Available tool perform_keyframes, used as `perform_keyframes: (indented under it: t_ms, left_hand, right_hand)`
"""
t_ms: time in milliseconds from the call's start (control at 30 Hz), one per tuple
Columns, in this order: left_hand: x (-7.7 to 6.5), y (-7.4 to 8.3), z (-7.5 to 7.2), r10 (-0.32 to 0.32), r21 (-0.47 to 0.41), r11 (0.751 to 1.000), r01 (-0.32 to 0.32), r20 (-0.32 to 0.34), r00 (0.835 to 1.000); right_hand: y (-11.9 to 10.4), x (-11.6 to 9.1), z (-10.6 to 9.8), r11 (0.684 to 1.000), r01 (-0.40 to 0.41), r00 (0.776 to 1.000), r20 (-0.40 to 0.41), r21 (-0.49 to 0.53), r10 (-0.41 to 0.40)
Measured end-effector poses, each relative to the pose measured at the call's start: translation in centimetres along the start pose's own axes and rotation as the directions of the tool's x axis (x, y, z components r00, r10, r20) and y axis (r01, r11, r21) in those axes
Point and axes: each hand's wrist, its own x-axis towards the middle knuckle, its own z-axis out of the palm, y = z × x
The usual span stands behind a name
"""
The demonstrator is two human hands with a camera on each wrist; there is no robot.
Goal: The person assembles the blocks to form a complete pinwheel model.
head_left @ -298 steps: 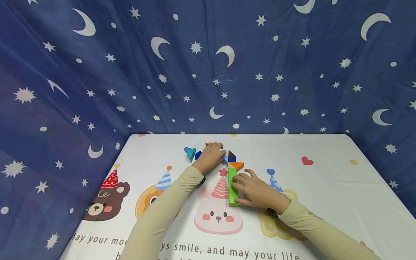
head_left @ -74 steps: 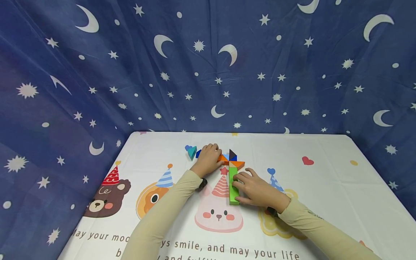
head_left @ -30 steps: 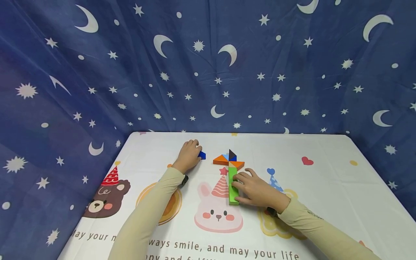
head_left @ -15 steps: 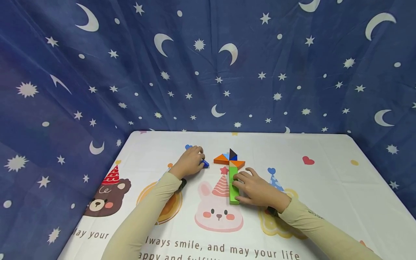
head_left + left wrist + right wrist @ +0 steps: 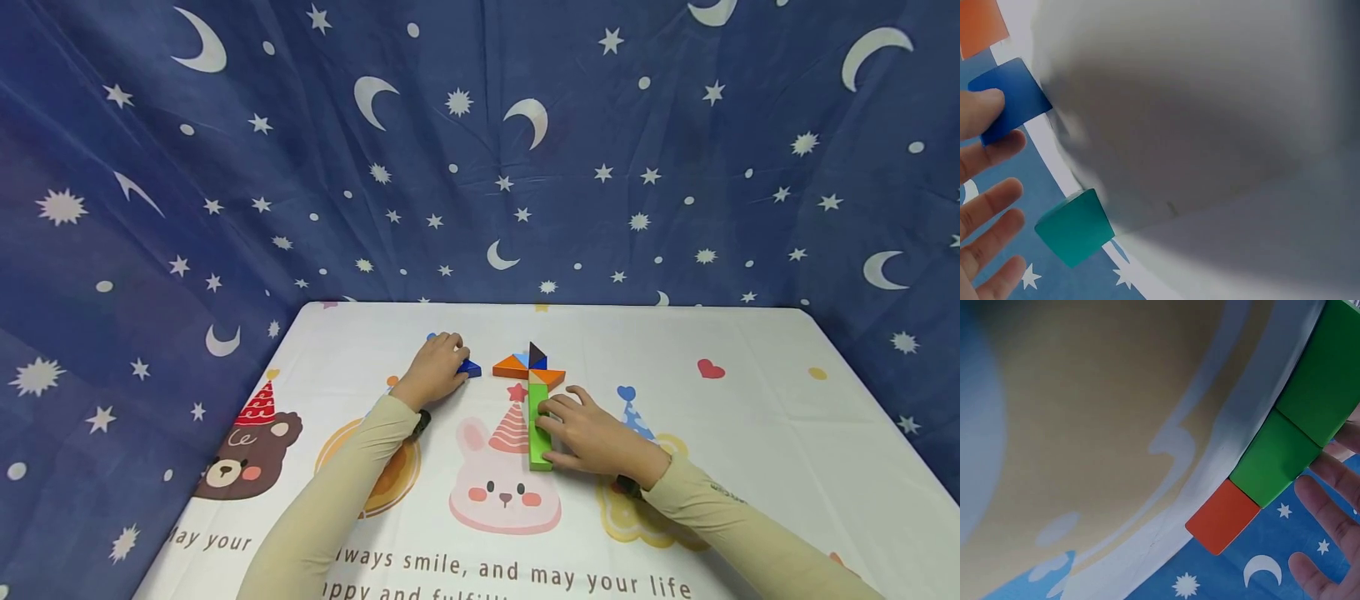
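My left hand [image 5: 435, 367] pinches a blue block [image 5: 1016, 100] between thumb and index finger, low over the table, left of a pinwheel-like group of blocks. That group has an orange triangular block [image 5: 512, 367] at left, a light blue one behind it, a dark triangular block [image 5: 537, 352] with blue below, and another orange triangular block [image 5: 550, 378] at right. Two green blocks [image 5: 538, 425] run end to end from it toward me. My right hand [image 5: 588, 433] rests its extended fingertips along their right side. A teal block [image 5: 1075, 228] lies near my left fingers, hidden in the head view.
A white tablecloth [image 5: 645, 350] with printed animals and lettering covers the table. Its far edge meets a blue curtain [image 5: 480, 167] with moons and stars, which also rises along the left side.
My left hand sets the orange triangular block against the group's left side, lets go and moves left. It takes the blue block and turns it slightly. My right hand stays at the green blocks.
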Motion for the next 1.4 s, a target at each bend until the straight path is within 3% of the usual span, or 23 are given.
perform_keyframes:
  t_ms: [200,500,733,1133,1400]
  left_hand:
    - [-0.2,0.6,-0.3,0.041,-0.008,0.999,-0.041,-0.018,0.999]
    - [0.0,2.8,-0.4,0.121,-0.006,0.993,-0.121,-0.019,0.992]
    - [0.2,4.2,-0.5,0.110,0.023,0.994,-0.109,-0.012,0.994]
    - [0.8,5.5,-0.1,0.080,0.128,0.989,-0.076,-0.031,0.996]
    - [0.7,5.6,0.0,0.048,0.103,0.994,-0.042,-0.056,0.997]
  right_hand:
    - [0.1,-0.1,0.0,1.000,-0.002,1.000,0.004,0.003,0.002]
    - [0.1,0.1,0.0,1.000,0.001,1.000,-0.001,0.011,-0.001]
    - [0.1,0.1,-0.1,1.000,-0.002,1.000,0.006,0.002,0.002]
    - [0.1,0.0,0.1,1.000,-0.010,1.000,-0.005,-0.004,0.010]
    - [-0.1,0.0,0.0,1.000,-0.014,1.000,-0.016,0.008,0.015]
